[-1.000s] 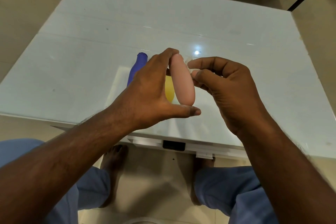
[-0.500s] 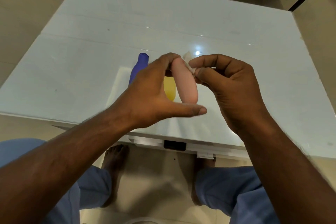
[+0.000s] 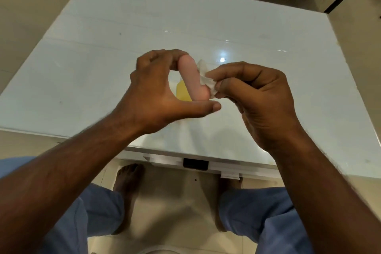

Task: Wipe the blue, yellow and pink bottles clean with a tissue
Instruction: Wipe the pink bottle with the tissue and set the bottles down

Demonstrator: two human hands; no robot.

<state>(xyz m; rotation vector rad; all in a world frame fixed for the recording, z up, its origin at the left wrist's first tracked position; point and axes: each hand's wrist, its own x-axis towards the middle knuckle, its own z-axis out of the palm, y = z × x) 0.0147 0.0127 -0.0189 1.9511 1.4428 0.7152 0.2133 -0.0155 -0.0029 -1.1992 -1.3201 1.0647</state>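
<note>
My left hand (image 3: 156, 97) holds the pink bottle (image 3: 191, 78) end to end, fingertips on its far end and thumb under its near end, above the table. My right hand (image 3: 255, 97) pinches a crumpled white tissue (image 3: 206, 78) against the bottle's right side. Only a patch of the yellow bottle (image 3: 182, 94) shows on the table, behind the pink one. The blue bottle is hidden behind my left hand.
The white glossy table (image 3: 103, 57) stretches wide on all sides of the bottles, its near edge just above my knees. Dark furniture legs stand beyond the far right corner. My bare feet and blue trousers are below the table edge.
My left hand has shifted left and tilted the pink bottle, now covering the blue bottle. The tissue has slid down the bottle's right side and shows more.
</note>
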